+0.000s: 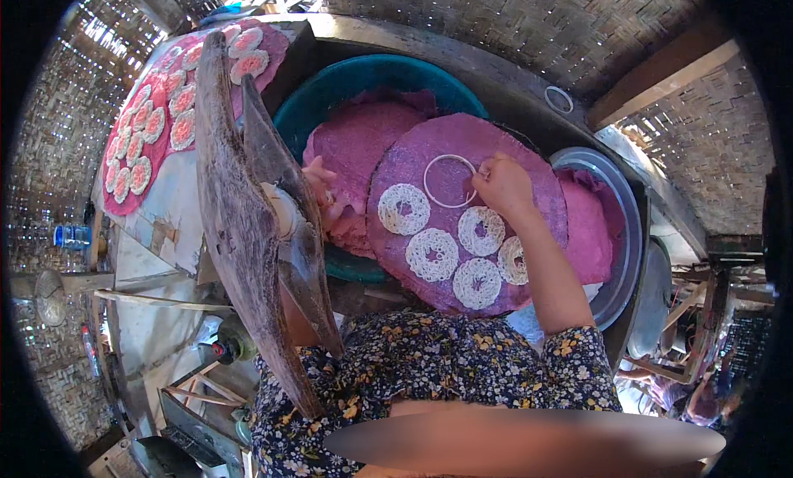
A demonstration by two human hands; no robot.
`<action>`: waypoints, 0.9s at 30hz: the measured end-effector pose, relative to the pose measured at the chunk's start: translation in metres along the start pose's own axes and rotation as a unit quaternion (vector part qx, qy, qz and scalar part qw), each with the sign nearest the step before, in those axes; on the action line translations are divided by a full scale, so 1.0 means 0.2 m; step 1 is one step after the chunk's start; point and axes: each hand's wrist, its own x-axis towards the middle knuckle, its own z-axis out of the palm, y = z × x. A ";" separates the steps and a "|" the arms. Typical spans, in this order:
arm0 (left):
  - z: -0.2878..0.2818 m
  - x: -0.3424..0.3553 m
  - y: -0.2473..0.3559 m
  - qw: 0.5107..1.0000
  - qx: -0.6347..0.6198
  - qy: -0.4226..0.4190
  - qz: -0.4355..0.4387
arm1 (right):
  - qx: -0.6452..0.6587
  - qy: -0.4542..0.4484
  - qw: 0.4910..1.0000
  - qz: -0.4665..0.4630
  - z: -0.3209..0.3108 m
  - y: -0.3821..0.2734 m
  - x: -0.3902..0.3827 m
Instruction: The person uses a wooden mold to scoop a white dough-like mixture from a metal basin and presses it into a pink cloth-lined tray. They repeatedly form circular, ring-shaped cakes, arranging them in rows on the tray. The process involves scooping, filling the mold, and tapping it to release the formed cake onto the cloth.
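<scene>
White ring [426,180], likely light and stiff: hold its rim, where your right hand [502,185] pinches; your left hand's [320,183] grip is unclear.

Looks like cracked, rough wood on the beam [238,218]; smooth, slightly glossy plastic on the green basin [330,75]; coarse, matt cloth [405,166] under bumpy white rounds [464,286]; smooth finish on the ring [426,183].

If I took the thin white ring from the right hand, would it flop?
Probably not: the white ring looks stiff, evenly round though the right hand grips one edge. Being thin, it's likely light. Being round, it might roll if stood up.
</scene>
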 end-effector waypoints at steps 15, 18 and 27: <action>0.04 0.01 -0.04 1.000 -0.010 0.012 -0.013 | -0.025 -0.011 1.000 -0.002 -0.02 0.04 -0.08; 0.03 0.02 0.03 0.999 0.012 0.037 -0.034 | -0.042 -0.003 0.999 -0.023 -0.04 0.03 -0.08; 0.32 0.19 0.12 0.950 0.310 0.040 0.013 | 0.592 -0.257 0.764 -0.025 -0.25 -0.22 -0.45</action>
